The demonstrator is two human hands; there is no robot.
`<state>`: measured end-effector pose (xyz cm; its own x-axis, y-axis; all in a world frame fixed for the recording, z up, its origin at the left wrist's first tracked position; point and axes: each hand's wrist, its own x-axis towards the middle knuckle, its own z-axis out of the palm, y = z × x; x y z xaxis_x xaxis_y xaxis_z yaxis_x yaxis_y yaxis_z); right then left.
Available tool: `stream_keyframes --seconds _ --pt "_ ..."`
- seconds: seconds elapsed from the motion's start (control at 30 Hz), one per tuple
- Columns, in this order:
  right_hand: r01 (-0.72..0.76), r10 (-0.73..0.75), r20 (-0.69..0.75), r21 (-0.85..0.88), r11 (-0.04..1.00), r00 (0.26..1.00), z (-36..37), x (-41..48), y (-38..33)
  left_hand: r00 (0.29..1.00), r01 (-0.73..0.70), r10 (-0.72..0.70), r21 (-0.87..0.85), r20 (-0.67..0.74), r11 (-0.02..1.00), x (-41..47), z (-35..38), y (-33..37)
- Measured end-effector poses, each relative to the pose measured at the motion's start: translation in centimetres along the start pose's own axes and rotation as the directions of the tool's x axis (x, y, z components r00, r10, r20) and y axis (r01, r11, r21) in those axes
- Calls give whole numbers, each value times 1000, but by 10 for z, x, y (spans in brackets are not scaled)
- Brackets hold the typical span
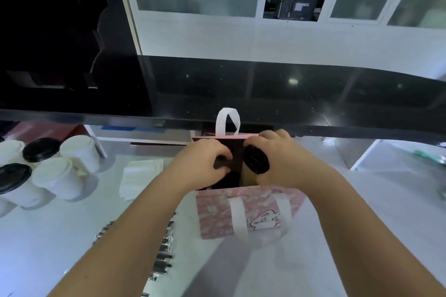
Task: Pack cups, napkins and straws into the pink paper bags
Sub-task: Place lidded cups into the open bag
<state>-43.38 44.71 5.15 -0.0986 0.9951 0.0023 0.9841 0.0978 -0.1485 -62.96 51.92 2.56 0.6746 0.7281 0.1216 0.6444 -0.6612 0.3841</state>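
A pink paper bag (217,214) with white handles stands open on the counter in front of me. My right hand (277,159) grips a cup with a black lid (255,160) over the bag's mouth, on its right side. My left hand (202,159) curls round another black-lidded cup (220,163) at the left side of the opening; its body is hidden inside the bag. A stack of white napkins (140,178) lies left of the bag. Wrapped straws (161,255) lie near my left forearm.
Several white cups (58,176), some with black lids (14,176), stand at the left of the counter. A raised black ledge (313,94) runs across just behind the bag. A white frame (366,154) sits at the right.
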Motion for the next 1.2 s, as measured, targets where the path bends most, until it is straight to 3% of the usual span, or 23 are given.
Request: stream_keyframes --seconds 0.2,0.43,0.53,0.8,1.2 --pt "-141 158 97 -161 977 983 25 10 14 972 -73 5 282 237 957 1 17 -11" --pt "-280 328 112 -315 907 938 34 17 27 966 -122 53 264 253 957 -2 35 -16" --pt "-262 316 113 -341 903 942 48 32 21 963 -141 72 258 259 956 -2 38 -14" --pt "-231 273 202 -211 950 940 77 46 28 966 -120 57 241 254 963 -4 35 -15" --pt "-128 180 189 -261 957 965 110 17 23 977 -76 27 230 210 970 -7 35 -17"
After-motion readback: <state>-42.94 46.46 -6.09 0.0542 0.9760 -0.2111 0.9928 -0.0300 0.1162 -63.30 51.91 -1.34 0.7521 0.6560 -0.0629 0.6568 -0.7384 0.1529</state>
